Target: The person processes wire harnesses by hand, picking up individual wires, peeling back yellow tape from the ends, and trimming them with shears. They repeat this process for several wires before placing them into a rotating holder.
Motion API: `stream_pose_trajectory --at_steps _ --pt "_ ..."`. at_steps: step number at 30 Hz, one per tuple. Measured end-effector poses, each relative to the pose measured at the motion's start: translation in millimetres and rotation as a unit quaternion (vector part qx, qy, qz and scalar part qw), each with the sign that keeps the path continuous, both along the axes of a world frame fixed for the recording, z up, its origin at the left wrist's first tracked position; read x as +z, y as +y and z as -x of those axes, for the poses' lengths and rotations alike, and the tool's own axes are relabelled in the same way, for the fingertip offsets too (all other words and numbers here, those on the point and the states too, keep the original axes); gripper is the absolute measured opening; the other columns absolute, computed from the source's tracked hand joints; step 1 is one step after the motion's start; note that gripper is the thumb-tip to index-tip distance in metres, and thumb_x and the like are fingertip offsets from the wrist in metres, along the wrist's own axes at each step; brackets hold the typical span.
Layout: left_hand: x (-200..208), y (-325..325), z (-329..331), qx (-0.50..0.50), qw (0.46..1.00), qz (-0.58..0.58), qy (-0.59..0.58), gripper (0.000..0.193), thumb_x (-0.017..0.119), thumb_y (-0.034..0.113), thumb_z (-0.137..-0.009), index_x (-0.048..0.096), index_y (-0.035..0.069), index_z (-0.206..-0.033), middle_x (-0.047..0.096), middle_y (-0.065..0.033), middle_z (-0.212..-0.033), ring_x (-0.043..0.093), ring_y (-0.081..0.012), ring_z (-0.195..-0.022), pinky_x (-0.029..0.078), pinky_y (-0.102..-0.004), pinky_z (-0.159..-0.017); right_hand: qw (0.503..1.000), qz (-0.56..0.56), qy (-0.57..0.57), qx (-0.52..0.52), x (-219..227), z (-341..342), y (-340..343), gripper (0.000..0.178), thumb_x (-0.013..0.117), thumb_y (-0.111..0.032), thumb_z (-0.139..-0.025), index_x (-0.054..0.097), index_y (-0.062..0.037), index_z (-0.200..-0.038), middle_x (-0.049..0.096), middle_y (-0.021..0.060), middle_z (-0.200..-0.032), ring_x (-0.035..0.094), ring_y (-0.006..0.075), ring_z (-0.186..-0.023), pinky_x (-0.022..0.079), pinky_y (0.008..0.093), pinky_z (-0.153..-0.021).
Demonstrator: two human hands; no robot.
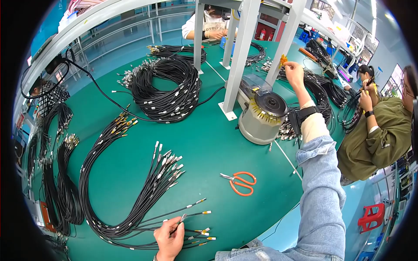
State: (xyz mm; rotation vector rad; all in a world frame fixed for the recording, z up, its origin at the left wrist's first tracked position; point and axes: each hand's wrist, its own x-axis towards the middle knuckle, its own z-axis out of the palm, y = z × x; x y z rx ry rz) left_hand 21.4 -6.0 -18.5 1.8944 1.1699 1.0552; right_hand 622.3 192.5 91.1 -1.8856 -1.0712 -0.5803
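Note:
My left hand (170, 239), low in the picture, is closed on a black cable (180, 220) just behind its silver connector end. Several other cable ends with white and yellow tags fan out beside it, part of a long curved cable bundle (87, 174). My right hand (294, 75) is stretched far forward at a grey metal post. Its fingertips are pinched at yellow tape pieces (283, 60) bunched by the post. Below that hand stands a round grey tape dispenser (261, 124) with yellow strips around its rim. Orange-handled scissors (242, 182) lie on the green table (209, 152).
A big coil of black cable (167, 91) lies left of the frame posts (241, 56). More cable bundles (320, 89) lie beyond the dispenser, others (67, 178) at the left edge. People sit across and to the right. A red stool (372, 217) stands on the floor.

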Motion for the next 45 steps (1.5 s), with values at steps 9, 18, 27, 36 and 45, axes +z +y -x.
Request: stream_pose_trajectory --at_steps 9,18,27,36,45 --pt "9.4 -5.6 0.0 -0.028 0.999 -0.011 -0.013 0.017 0.063 -0.007 -0.078 0.059 -0.003 -0.094 0.056 -0.0013 -0.057 0.048 -0.0042 -0.047 0.033 -0.0182 -0.044 0.985 -0.049 0.129 0.106 6.8 28.4 -49.8 0.021 0.061 -0.018 -0.081 0.068 -0.0001 -0.091 0.068 0.0098 -0.083 0.063 0.0175 -0.078 0.048 0.0289 -0.073" --pt "10.6 -12.9 2.3 -0.016 0.999 -0.039 -0.031 0.021 0.067 -0.006 -0.075 0.062 0.000 -0.094 0.058 -0.0015 -0.059 0.047 -0.0040 -0.046 0.035 -0.0180 -0.042 0.876 -0.073 0.419 0.227 -20.9 149.2 -160.5 0.019 0.063 -0.023 -0.086 0.062 -0.0041 -0.090 0.056 -0.0021 -0.073 0.049 0.0055 -0.062 0.040 0.0197 -0.057" --pt "15.6 -19.4 2.4 -0.023 0.997 -0.060 -0.032 0.020 0.064 -0.006 -0.077 0.059 -0.002 -0.096 0.056 -0.0010 -0.059 0.044 -0.0028 -0.048 0.030 -0.0180 -0.043 0.803 -0.022 0.569 0.176 -61.1 167.6 -160.4 0.018 0.064 -0.024 -0.085 0.061 -0.0063 -0.082 0.053 -0.0041 -0.070 0.045 0.0039 -0.057 0.037 0.0199 -0.052" --pt "17.4 -21.9 0.5 -0.009 0.997 -0.042 -0.056 0.015 0.065 -0.006 -0.077 0.058 -0.001 -0.089 0.058 -0.0012 -0.060 0.047 -0.0025 -0.048 0.032 -0.0173 -0.043 0.795 -0.070 0.566 0.206 -66.1 154.9 -149.5 0.013 0.066 -0.019 -0.083 0.061 -0.0080 -0.080 0.052 -0.0042 -0.067 0.045 0.0052 -0.056 0.036 0.0213 -0.052" --pt "14.4 -17.9 -1.0 0.010 0.998 -0.044 -0.047 0.014 0.068 -0.005 -0.076 0.059 0.000 -0.087 0.061 -0.0022 -0.062 0.052 -0.0033 -0.049 0.037 -0.0179 -0.044 0.729 -0.131 0.579 0.341 -36.5 210.8 -165.0 0.010 0.061 -0.013 -0.086 0.058 -0.0061 -0.080 0.052 -0.0008 -0.071 0.046 0.0095 -0.063 0.037 0.0240 -0.060"
